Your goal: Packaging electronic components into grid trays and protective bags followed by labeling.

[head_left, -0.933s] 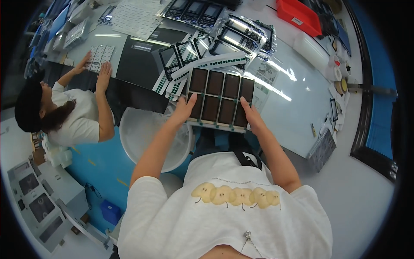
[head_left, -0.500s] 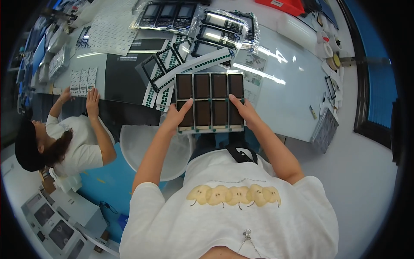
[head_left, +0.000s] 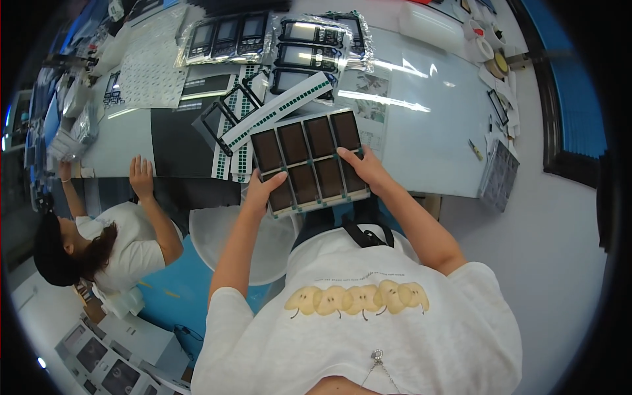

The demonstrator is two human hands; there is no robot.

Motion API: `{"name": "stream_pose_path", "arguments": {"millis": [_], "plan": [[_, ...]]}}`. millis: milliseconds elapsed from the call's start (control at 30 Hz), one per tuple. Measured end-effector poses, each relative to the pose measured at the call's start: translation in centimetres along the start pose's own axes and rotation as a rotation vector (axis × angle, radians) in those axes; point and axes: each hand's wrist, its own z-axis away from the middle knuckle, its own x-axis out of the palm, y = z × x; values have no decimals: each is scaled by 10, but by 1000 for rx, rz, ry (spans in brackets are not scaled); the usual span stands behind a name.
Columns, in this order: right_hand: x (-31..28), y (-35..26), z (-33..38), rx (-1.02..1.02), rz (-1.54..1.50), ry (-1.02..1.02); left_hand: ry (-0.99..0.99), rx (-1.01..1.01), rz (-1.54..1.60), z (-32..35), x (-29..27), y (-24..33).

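Note:
Between my two hands is a flat tray of dark screen panels (head_left: 311, 160), laid out in two rows with pale and green strips between them. It is tilted, its right side higher than its left. My left hand (head_left: 260, 191) grips the lower left edge, thumb on top. My right hand (head_left: 368, 170) holds the right edge, its thumb over a panel; the fingers beneath are hidden. Just beyond the tray lie white strips with green squares (head_left: 280, 110) and black device frames (head_left: 230, 108), overlapping on the table.
Bagged black handset housings (head_left: 306, 56) lie at the back of the glass-topped table (head_left: 431, 125). A spotted sheet (head_left: 155, 76) is at the far left. A co-worker (head_left: 131, 240) sits at left beside a white round bin (head_left: 220, 240). Tape rolls (head_left: 497, 64) stand at right.
The tray in my hands has turned counterclockwise, its left side dropping lower. My view has shifted a little. The co-worker's left-side hand has moved away from the small sheets.

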Motion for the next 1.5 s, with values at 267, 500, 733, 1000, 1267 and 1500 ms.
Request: {"name": "stream_pose_path", "arguments": {"millis": [267, 500, 733, 1000, 1267, 1500], "plan": [[5, 8, 1, -31, -32, 78, -103, 143, 32, 4, -1, 2], [-7, -10, 1, 122, -444, -284, -133, 32, 51, -4, -3, 10], [-12, 1, 3, -11, -290, -185, -179, 152, 77, 5, -5, -1], [-16, 11, 0, 114, -436, -87, -205, 118, 103, 5, -1, 6], [-19, 6, -3, 119, -391, -327, -199, 120, 104, 0, -6, 0], [-18, -3, 2, 69, -223, -285, -187, 62, 78, 6, -4, 5]]}}
